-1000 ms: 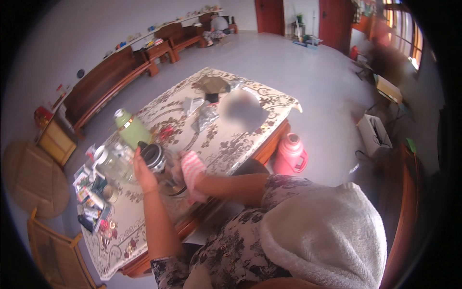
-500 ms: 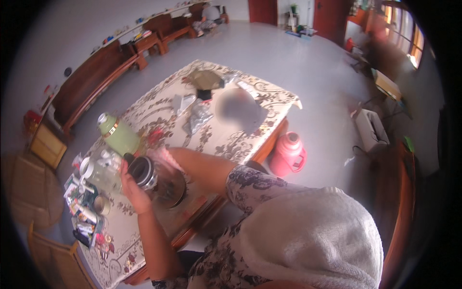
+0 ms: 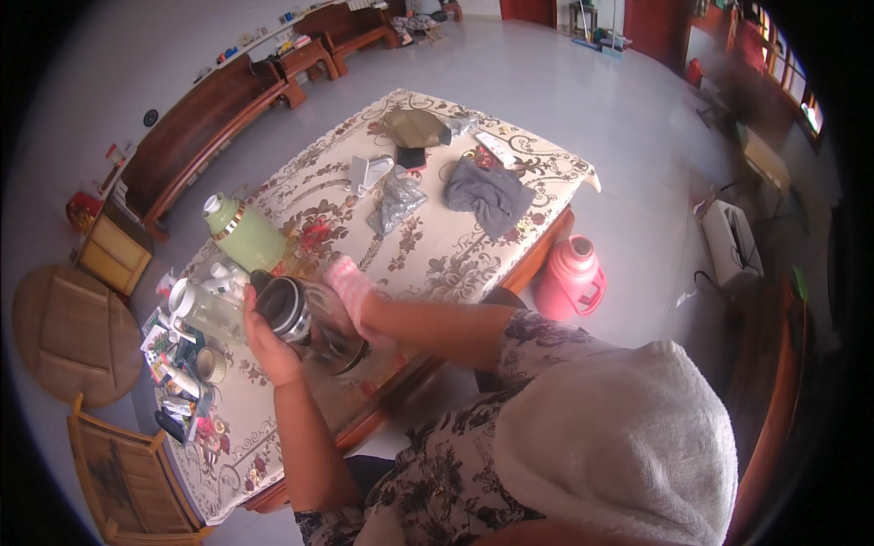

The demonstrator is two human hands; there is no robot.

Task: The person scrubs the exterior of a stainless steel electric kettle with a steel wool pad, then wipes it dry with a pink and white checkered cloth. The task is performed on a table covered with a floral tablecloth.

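A clear glass kettle (image 3: pixel 319 332) with a shiny metal rim and a dark handle stands near the table's front edge. My left hand (image 3: pixel 271 348) holds it at the rim and handle side, its fingers long against the glass. On the kettle's far right side my right hand (image 3: pixel 371 318) presses a pink-and-white cloth (image 3: pixel 348 284) to the outer wall. Most of the right hand's fingers are hidden by the cloth and the kettle. Left of the kettle is a clear glass jug (image 3: pixel 208 312) with a white rim. Behind them stands a pale green thermos flask (image 3: pixel 244 235).
A patterned cloth covers the table (image 3: pixel 455 273). On it lie a grey cloth (image 3: pixel 490 196), a plastic bag (image 3: pixel 398 202), a phone (image 3: pixel 411 158), a tape roll (image 3: pixel 211 365) and a cluttered tray (image 3: pixel 202 405). A pink thermos flask (image 3: pixel 569 280) stands on the floor. A grey towel (image 3: pixel 628 437) covers the lower right.
The whole view has shifted, so the table sits farther right and higher. The cloth under my right hand shows more beside the kettle. My left hand stays at the rim.
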